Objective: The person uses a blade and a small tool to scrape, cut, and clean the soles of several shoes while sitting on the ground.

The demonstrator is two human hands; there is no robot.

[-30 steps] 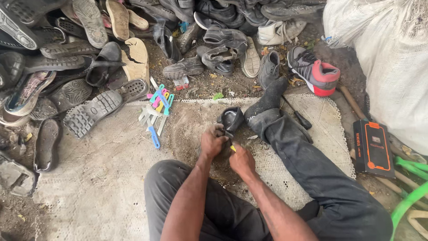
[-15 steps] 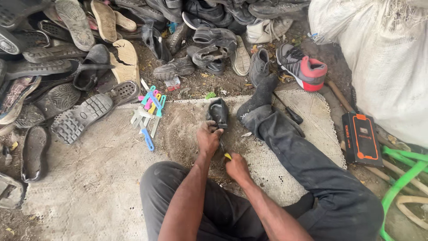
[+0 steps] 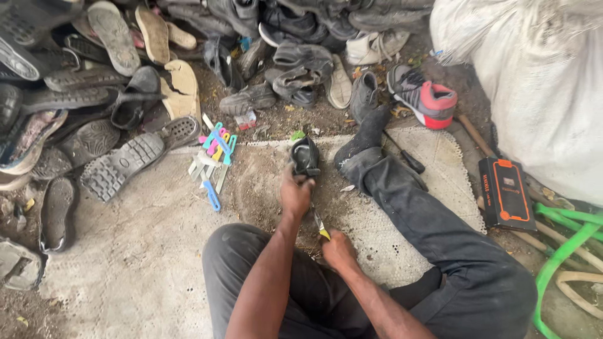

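While left hand [image 3: 295, 193] clamps black shoe [image 3: 305, 156] against mat [image 3: 440, 157], right hand [image 3: 338, 248] grips yellow-handled blade [image 3: 319, 225], shoe lying beyond both hands.

The person wears dark grey trousers [image 3: 452, 251], dusty at the hem. Both forearms are bare. A dark sock [image 3: 370, 129] covers one foot.

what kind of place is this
Probably an informal ground-level shoe repair spot. A heap of worn shoes and loose soles covers the dirt, the left hand holds a small black shoe, and the right hand grips a yellow-handled blade.
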